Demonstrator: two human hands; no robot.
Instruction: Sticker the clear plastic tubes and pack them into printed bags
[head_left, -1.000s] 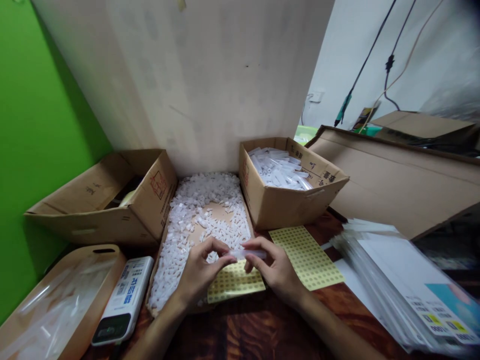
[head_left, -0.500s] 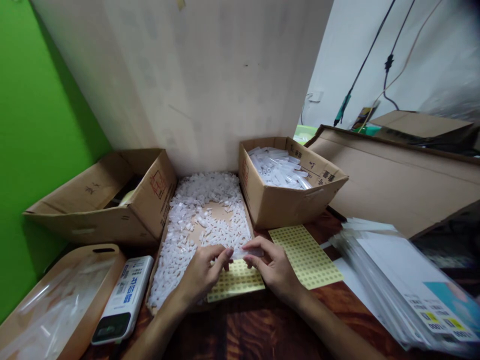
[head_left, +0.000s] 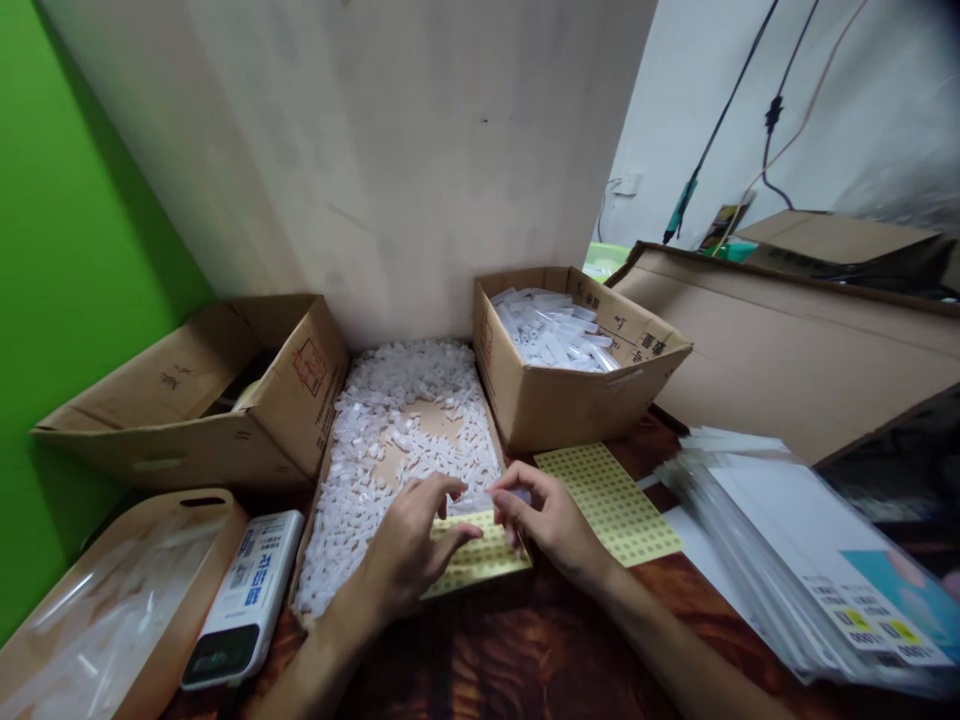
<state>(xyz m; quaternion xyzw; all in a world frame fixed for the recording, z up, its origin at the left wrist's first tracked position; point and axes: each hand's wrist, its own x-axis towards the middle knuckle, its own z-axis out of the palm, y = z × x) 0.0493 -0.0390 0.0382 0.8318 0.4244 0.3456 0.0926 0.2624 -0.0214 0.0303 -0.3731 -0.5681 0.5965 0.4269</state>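
One left hand (head_left: 411,540), gap, right hand (head_left: 553,522) holding tube (head_left: 523,494) at sheet (head_left: 489,552) edge

Two bare hands meet over a dark, wood-patterned counter (head_left: 540,660). The left hand (head_left: 412,535), thumb and fingers parted, hovers above a yellow dotted sheet (head_left: 487,562); the right hand (head_left: 546,515) pinches a small translucent piece (head_left: 523,495). Beyond them lies a shallow cardboard tray (head_left: 433,420) strewn with tiny white parts (head_left: 364,435) — flanked by a left cardboard box (head_left: 187,450) and a right cardboard box (head_left: 570,410), the latter holding clear tubes (head_left: 551,335). A stack of sleeved cards (head_left: 817,560) sits at far right.
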